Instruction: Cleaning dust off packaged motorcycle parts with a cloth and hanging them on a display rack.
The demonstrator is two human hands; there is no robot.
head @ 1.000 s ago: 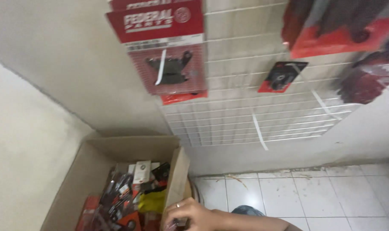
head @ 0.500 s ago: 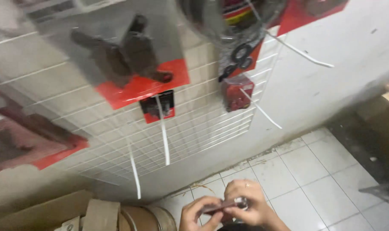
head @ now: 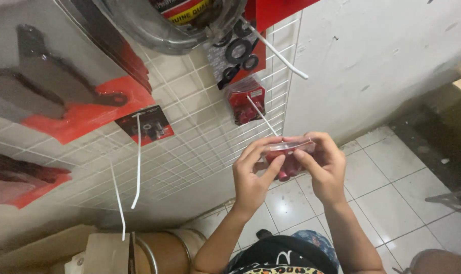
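White wire grid panel (head: 200,137) fills the upper left and centre of the frame, fixed to a pale plaster wall (head: 372,66), with glossy white floor tiles (head: 393,203) spreading across the lower right. We're looking down at both our hands, raised together at the centre of the frame, just in front of the grid's lower right edge.

Our left hand (head: 253,175) is pinched narrow on the near end of a small clear packet (head: 289,152) with red parts inside, thumb up against its underside. Our right hand (head: 324,167) grips the packet's other end, fingers curled over the top edge. So the packet sits level between the two hands, held by both, just below a bare white peg (head: 263,115) sticking out of the grid.

Above that peg, a small red blister pack (head: 246,101) hangs on the grid, and higher up there's a card of black rings (head: 235,53). Over at centre left, a small card with a red corner (head: 145,125) hangs by a long white peg (head: 138,162). Big blurred red-and-clear packages (head: 63,86) crowd the upper left, very close to us. Down at the bottom left, we see a cardboard box flap (head: 106,253).
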